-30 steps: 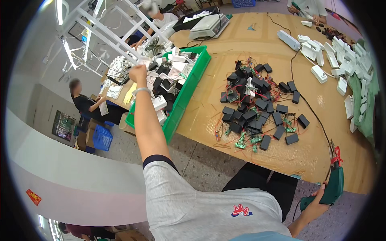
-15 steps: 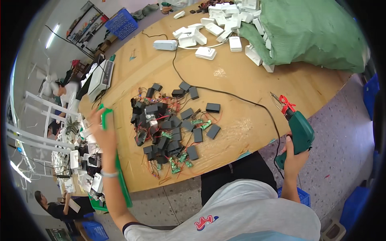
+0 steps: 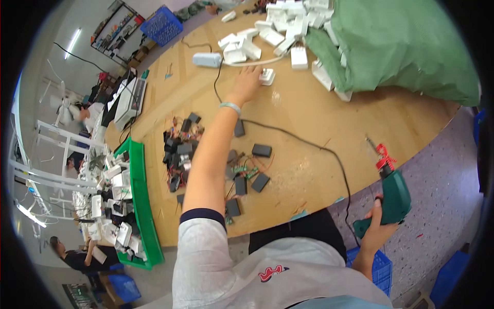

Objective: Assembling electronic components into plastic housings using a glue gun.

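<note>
My left hand [image 3: 248, 81] reaches far across the wooden table [image 3: 309, 123] and its fingers rest on a small white plastic casing [image 3: 267, 76] at the edge of a heap of white casings [image 3: 280, 26]. A pale band sits on that wrist. My right hand [image 3: 378, 229] hangs below the table's near edge, gripping a green electric screwdriver [image 3: 392, 191] with a red tip that points up. A black cable [image 3: 309, 144] runs over the table toward it.
A pile of small black modules with coloured wires [image 3: 206, 154] lies under my left forearm. A green tray [image 3: 135, 206] of parts stands at the left edge. A big green sack [image 3: 401, 46] fills the far right. Blue crates [image 3: 163, 23] and other people [image 3: 77, 255] are around.
My left hand left the green tray at the left and swung across the table onto a white casing. My right hand keeps hold of the green screwdriver.
</note>
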The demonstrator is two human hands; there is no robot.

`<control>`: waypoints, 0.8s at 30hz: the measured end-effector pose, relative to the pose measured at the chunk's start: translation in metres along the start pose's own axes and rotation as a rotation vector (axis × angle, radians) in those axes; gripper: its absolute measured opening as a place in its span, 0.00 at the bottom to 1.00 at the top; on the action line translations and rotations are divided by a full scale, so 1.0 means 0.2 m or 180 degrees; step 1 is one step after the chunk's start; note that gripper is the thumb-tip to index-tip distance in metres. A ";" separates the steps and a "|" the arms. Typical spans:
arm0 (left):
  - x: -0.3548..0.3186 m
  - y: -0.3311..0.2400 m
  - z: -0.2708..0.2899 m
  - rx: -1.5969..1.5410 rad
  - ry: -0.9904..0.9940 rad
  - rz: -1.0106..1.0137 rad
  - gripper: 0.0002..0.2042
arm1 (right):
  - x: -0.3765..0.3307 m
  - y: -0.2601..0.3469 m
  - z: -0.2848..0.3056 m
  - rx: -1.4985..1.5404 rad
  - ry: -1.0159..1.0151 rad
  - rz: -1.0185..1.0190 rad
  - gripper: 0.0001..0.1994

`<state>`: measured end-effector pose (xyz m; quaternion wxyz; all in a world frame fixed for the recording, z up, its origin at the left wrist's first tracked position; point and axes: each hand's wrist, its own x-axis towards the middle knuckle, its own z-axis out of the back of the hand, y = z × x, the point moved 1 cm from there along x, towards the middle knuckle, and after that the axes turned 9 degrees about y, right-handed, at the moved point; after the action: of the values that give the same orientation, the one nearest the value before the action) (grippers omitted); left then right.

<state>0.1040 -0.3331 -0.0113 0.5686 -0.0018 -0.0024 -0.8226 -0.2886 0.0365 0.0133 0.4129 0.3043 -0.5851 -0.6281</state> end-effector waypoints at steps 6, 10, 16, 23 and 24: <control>-0.19 0.02 -0.05 -0.0623 0.0157 0.0204 0.35 | 0.07 0.01 -0.05 -0.0083 0.0240 -0.0049 0.09; -0.18 0.01 -0.06 -0.0658 -0.0229 0.0141 0.33 | 0.02 0.04 -0.04 -0.0002 0.0263 0.0044 0.10; -0.47 -0.24 0.10 -0.1266 -0.0413 0.0150 0.24 | -0.04 0.04 0.01 -0.0084 0.0328 -0.0060 0.09; -1.03 -0.72 0.29 -0.2556 0.0778 -0.0679 0.21 | -0.02 0.07 -0.03 -0.0202 0.0408 0.0039 0.10; -1.05 -0.73 0.24 -0.2234 0.0656 -0.0674 0.19 | -0.03 0.08 -0.06 -0.0151 0.0395 0.0028 0.10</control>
<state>0.0407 -0.0845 0.0361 0.4425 -0.1135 0.3366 -0.8234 -0.2737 0.0367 0.0270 0.4583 0.3303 -0.5446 -0.6199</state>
